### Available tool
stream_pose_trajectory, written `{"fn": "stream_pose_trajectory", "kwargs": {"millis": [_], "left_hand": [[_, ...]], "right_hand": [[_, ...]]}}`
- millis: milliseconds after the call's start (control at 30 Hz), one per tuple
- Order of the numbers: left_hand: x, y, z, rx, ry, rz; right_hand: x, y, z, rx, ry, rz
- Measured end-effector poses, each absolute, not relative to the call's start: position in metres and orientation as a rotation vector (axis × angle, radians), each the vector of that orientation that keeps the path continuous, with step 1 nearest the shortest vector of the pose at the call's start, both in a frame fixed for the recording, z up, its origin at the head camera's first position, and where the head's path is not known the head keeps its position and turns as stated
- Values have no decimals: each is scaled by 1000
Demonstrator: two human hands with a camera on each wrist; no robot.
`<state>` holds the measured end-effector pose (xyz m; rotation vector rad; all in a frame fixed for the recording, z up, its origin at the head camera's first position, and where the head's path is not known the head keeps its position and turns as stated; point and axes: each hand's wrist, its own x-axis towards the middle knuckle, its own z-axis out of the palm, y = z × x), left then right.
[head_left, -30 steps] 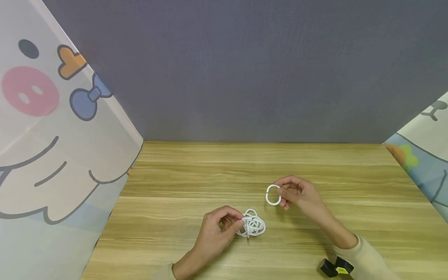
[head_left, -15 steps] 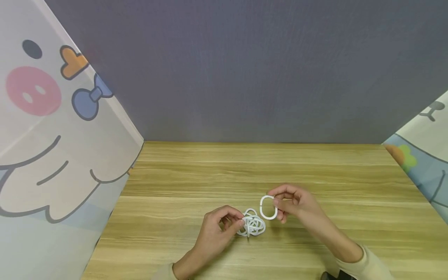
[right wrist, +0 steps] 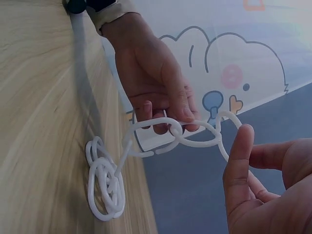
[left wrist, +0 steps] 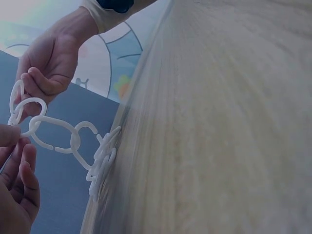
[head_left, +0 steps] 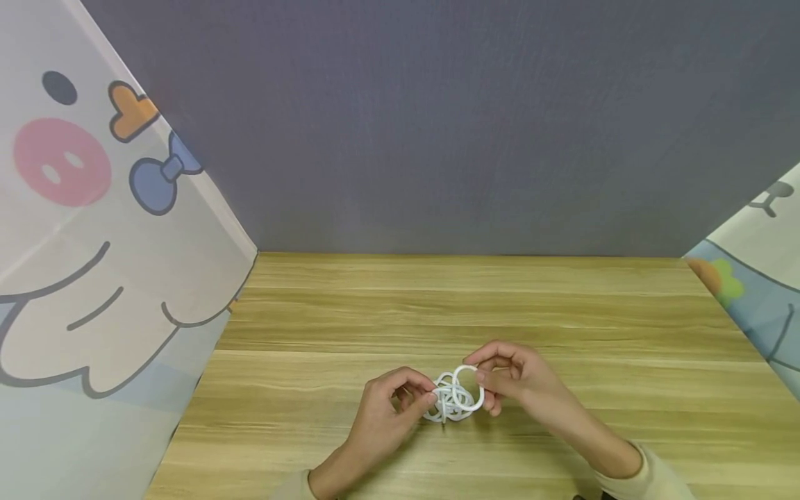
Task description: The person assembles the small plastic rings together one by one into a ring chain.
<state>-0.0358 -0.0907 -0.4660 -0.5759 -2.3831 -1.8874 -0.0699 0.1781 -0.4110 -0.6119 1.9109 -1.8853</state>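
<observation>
My left hand (head_left: 389,414) pinches one link of a white plastic chain (left wrist: 52,120) between thumb and forefinger. From there the oval links, each with a small gap in its side, hang down to a heap (right wrist: 106,191) lying on the wooden table. My right hand (head_left: 530,384) pinches a single white link (right wrist: 229,115) by its right side. In the head view that link overlaps the chain heap. Seen from the right wrist, it meets the link at my left fingertips. The left thumb partly hides the chain there.
The wooden table (head_left: 312,312) ends at a grey panel (head_left: 437,139) at the back. Cartoon-printed panels stand at the left (head_left: 187,264) and right (head_left: 750,292). A dark wrist device (right wrist: 76,5) sits at the left sleeve.
My right hand has come left and toward me, bringing its link from beside the chain to overlapping it. The left hand stays where it was, still pinching the chain.
</observation>
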Motion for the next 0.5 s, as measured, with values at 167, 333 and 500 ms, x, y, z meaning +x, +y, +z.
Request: {"fn": "stream_pose_trajectory", "kwargs": {"millis": [167, 333, 500], "left_hand": [[-36, -90, -467, -575, -2382, -1888], [-36, -90, -467, -568, -2387, -1886], [-36, -90, -466, -557, -2391, -1890]], "right_hand": [[-69, 178, -414, -607, 1897, -1869], [-70, 177, -417, -638, 1884, -1875], [-71, 178, -418, -644, 1884, -1869]]}}
